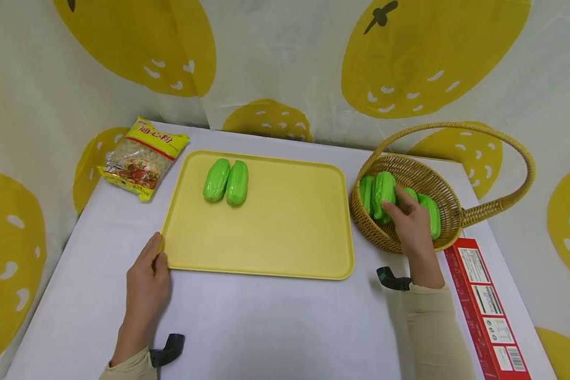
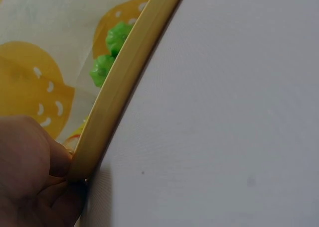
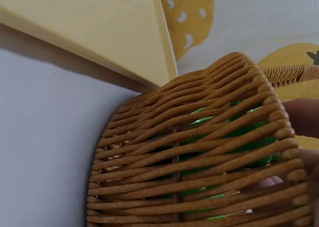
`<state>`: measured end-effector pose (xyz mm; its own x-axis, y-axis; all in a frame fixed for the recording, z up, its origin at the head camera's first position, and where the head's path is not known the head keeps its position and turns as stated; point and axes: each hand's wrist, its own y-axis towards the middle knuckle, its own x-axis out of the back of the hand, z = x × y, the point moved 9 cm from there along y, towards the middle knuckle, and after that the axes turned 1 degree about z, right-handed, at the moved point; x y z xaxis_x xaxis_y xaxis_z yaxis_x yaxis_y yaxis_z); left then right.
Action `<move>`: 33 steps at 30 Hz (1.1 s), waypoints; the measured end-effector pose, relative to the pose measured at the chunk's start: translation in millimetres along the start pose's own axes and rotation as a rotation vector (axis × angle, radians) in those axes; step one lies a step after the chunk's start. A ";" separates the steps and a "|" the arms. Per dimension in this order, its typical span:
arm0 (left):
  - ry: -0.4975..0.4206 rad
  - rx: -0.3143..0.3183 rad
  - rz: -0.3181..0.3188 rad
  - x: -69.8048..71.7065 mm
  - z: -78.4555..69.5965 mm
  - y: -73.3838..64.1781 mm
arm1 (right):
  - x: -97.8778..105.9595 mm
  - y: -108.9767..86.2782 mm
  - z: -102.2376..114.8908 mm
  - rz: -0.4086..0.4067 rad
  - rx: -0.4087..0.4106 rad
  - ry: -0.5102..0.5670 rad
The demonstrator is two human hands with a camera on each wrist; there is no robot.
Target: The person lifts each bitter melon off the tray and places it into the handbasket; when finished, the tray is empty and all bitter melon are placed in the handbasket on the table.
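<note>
In the head view, my right hand [image 1: 412, 224] reaches into the wicker basket [image 1: 444, 184]. Its thumb and fingers pinch a green toy bitter gourd [image 1: 383, 189], while several similar gourds [image 1: 429, 214] lie around it. Through the weave in the right wrist view, green shapes [image 3: 254, 142] show. My left hand [image 1: 147, 285] holds the yellow tray [image 1: 275, 232] by its near left corner. Close up in the left wrist view, the tray's rim [image 2: 107, 107] sits between thumb and fingers. Two bitter gourds [image 1: 217, 180] lie side by side on the tray's far left part.
A yellow bag of noodles [image 1: 142, 158] lies left of the tray. Below the basket, a red and white box [image 1: 486, 306] runs along the table's right side. The tall basket handle [image 1: 518, 153] arches to the right. A fruit-printed cloth [image 1: 275, 58] hangs behind the table.
</note>
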<state>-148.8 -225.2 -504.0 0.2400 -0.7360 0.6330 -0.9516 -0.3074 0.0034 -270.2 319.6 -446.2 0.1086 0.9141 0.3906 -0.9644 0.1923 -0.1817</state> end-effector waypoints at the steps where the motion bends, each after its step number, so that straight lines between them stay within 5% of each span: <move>1: 0.002 0.000 -0.002 0.2 0.0 0.1 | 0.0 1.5 -1.0 0.002 -0.004 -0.004; 15: 0.001 -0.001 -0.004 0.0 -0.5 -0.2 | 1.2 3.1 -3.2 0.005 -0.011 -0.085; 33: 0.005 0.003 -0.009 1.2 -0.4 -0.4 | 3.6 -3.1 2.7 -0.004 0.034 -0.045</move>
<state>-148.2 -225.7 -503.0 0.2474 -0.7304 0.6366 -0.9489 -0.3154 0.0069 -267.5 321.3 -441.8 0.1027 0.8963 0.4314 -0.9717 0.1832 -0.1491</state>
